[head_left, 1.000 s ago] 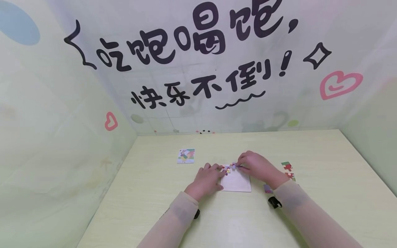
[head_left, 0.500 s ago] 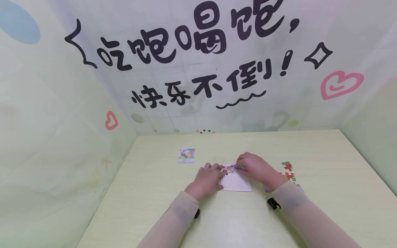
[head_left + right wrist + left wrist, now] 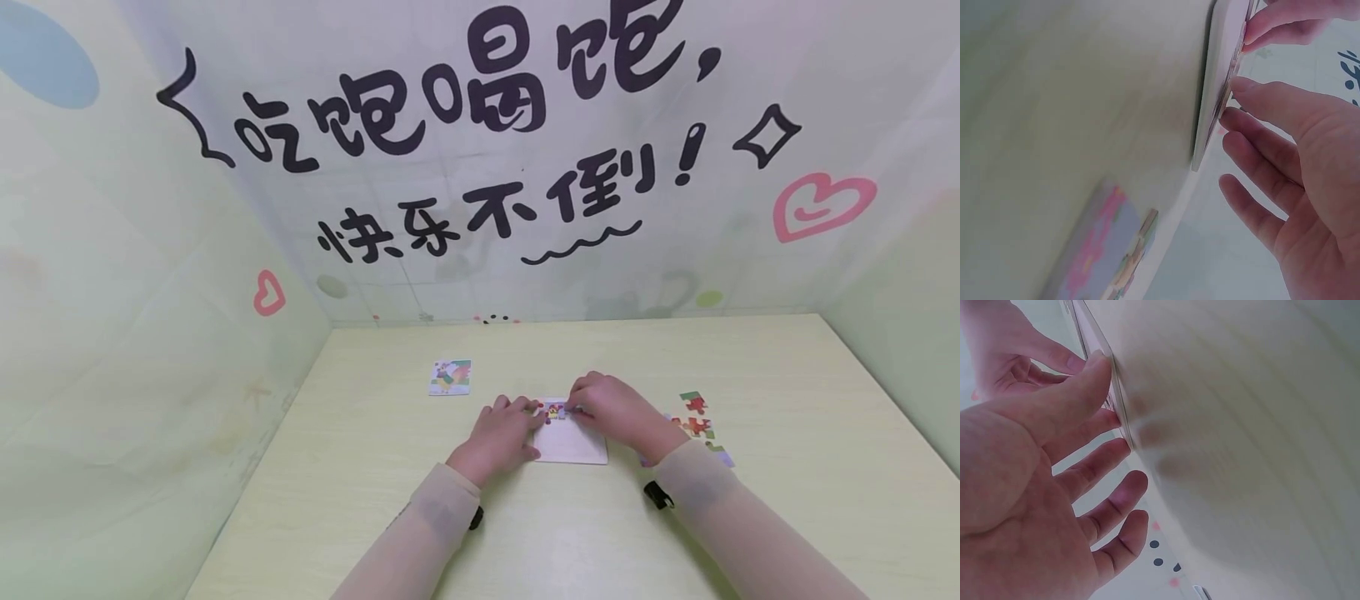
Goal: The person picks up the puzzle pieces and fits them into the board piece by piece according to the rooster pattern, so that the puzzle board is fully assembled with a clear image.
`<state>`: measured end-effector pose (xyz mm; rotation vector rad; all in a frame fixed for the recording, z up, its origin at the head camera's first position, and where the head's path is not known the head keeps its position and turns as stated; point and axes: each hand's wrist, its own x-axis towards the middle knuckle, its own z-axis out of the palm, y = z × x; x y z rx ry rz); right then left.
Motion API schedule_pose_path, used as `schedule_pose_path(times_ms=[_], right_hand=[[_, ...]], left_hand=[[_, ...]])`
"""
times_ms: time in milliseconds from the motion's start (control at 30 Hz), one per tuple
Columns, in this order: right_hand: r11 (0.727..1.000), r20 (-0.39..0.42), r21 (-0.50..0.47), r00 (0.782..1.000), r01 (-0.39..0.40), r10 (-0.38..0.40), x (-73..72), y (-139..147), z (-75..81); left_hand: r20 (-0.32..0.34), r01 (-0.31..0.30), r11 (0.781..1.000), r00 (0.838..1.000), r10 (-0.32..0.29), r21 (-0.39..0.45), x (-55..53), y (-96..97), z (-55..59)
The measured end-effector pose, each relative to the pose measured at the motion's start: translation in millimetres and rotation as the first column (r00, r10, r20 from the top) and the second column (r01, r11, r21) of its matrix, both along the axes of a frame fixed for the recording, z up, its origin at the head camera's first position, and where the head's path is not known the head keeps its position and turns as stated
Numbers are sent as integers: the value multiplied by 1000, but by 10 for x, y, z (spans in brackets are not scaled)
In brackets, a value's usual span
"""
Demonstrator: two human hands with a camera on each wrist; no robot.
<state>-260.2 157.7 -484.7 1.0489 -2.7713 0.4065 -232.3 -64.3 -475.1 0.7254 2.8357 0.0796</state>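
Observation:
A white puzzle board point(image 3: 570, 446) lies flat on the table between the hands, with a few joined puzzle pieces point(image 3: 553, 412) on its far part. My left hand point(image 3: 498, 437) rests on the board's left side, fingers spread; in the left wrist view the thumb lies at the edge of the board point(image 3: 1094, 334). My right hand point(image 3: 618, 408) pinches a small puzzle piece between thumb and forefinger, close beside the joined ones. That piece is mostly hidden by the fingertips. In the right wrist view, this hand point(image 3: 1329, 181) has its fingertips right at the board's surface.
Several loose puzzle pieces point(image 3: 697, 427) lie right of the board, partly behind the right wrist. A small picture card point(image 3: 450, 377) lies at the far left. Printed cloth walls point(image 3: 480, 283) enclose the table point(image 3: 360, 450) at its back and sides.
The right hand has drawn slightly down and in, bringing its piece against the joined ones on the board. More of the loose pieces shows beside its wrist. The left hand stays put.

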Motion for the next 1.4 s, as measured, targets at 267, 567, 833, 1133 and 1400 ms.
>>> schedule_pose_path(times_ms=[267,567,833,1133,1400], right_hand=[[1000,15,22,1000,21,-21,-13,-9,-10],[999,26,44,999,22,-23,-2,-33,14],[998,33,55,999,23,-25,-11,-44,6],[999,37,39,999,28,-29,-37,-37,-7],[1000,46,17,999,23,-23,-42,-45,-22]], left_hand=[[2,-2,1000,1000,2,-3,-5,-3,-7],[-9,8,1000,1000,-8,-16,7,-8,1],[0,7,1000,1000,-7,-8,3,-19,-2],[-5,13,1000,1000,-13,-11,-2,-10,-8],[-1,6,1000,1000,-6,-2,-1,-11,-11]])
